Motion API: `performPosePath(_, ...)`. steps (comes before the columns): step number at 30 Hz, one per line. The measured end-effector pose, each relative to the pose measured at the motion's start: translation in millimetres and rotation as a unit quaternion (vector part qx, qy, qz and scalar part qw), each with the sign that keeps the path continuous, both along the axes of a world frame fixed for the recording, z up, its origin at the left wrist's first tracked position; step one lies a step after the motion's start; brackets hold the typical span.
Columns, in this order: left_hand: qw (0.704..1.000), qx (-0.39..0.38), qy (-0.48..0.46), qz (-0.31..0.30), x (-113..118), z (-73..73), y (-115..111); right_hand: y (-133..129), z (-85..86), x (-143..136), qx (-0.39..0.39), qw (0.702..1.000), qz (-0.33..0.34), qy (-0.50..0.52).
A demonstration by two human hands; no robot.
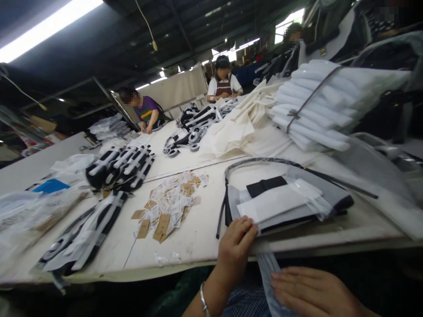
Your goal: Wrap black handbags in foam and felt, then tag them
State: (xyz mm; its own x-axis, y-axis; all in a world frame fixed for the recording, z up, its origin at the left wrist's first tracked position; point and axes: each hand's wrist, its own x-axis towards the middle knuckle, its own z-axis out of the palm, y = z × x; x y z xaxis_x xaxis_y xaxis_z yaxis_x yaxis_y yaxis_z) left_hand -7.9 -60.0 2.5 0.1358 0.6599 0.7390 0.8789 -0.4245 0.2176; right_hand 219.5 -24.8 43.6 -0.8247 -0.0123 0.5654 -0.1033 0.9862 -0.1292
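A grey-and-black folded fabric piece [324, 193] lies before me on the table, with a white folded sheet [271, 203] and a black patch [266, 186] on top. My left hand [235, 242] is at its near edge, fingers bent over and closed on it. From that edge a translucent greyish strip [269, 264] hangs down over the table's front. My right hand [307, 288] touches the strip with stretched fingers lying flat against it; its thumb is hidden. A thin dark cord [261, 160] curves around the fabric's far side.
A pile of tags [172, 200] lies on the white table [194, 237]. Black-and-white strap bundles [120, 165] and plastic bags [29, 220] are at left. A tied white stack [317, 101] rises at back right. Two people work across the table; another person stands behind.
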Motion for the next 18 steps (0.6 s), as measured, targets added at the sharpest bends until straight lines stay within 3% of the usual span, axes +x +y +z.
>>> performPosePath(4, 1.0, -0.004, 0.013, 0.003, -1.1, 0.6, -1.5, 8.7, 22.4, -13.4, -0.046, 0.996, -0.024, 0.068)
performPosePath(9, 0.999, 0.01, 0.028, 0.011, 0.8, 3.2, -2.6, 43.6, 44.8, -39.8, -0.087, 0.991, -0.059, 0.088)
performPosePath(14, 0.999, -0.031, -0.022, 0.027, 6.3, 7.0, -3.6, 78.5, 43.3, -65.7, -0.122, 0.973, -0.19, 0.047)
performPosePath(18, 0.997, -0.021, -0.069, 0.015, 7.8, 6.5, -3.0, 94.7, 37.5, -81.8, -0.162, 0.943, -0.284, -0.057)
